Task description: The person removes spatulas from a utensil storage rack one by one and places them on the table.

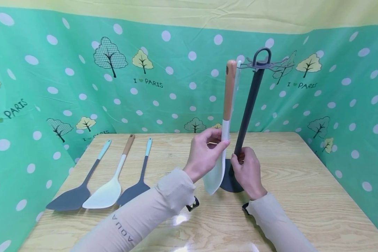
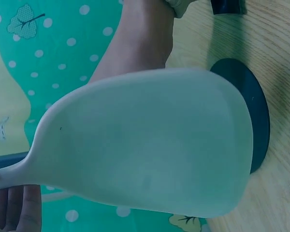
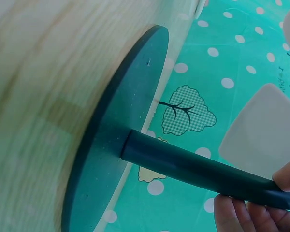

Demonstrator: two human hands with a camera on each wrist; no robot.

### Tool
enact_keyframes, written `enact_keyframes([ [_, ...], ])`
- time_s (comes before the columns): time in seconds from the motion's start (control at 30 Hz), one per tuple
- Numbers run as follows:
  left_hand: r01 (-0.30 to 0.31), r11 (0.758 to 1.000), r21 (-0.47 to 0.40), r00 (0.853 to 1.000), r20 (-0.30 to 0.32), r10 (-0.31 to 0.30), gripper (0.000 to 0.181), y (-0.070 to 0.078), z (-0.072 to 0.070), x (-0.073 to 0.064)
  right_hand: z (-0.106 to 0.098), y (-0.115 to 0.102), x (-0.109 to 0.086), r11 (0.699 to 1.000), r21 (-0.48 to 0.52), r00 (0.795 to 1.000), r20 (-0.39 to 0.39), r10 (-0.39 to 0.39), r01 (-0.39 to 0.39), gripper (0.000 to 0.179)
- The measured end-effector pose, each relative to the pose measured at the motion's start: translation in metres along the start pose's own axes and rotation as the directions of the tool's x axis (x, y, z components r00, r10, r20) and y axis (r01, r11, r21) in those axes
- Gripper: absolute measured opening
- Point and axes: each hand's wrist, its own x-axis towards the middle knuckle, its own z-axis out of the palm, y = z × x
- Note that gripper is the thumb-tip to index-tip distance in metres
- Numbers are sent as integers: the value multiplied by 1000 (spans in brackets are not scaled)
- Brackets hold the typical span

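Observation:
My left hand (image 1: 206,150) pinches a white spatula (image 1: 225,131) low on its neck, with the brown handle pointing up and the blade down. In the left wrist view the broad pale blade (image 2: 145,140) fills the middle. My right hand (image 1: 248,169) grips the post of a dark utensil stand (image 1: 249,108) in its lower part; the post leans in the head view. Close behind the brown handle, a pale mint handle (image 1: 238,73) shows beside the stand's hooks; the rest of it is mostly hidden. The stand's round base (image 3: 121,116) shows in the right wrist view.
On the left of the wooden table lie a grey spatula with a mint handle (image 1: 70,198), a white one with a brown handle (image 1: 105,193) and another grey one (image 1: 133,191), partly covered by my left sleeve. A green dotted cloth (image 1: 163,91) hangs around the table.

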Motion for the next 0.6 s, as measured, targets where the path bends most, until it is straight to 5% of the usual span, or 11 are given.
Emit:
enact_keyframes([
  [0.6, 35, 999, 31, 999, -6, -35, 20, -12, -12, -15, -1, -2, 0, 1000, 14, 1000, -12, -18, 19, 14],
])
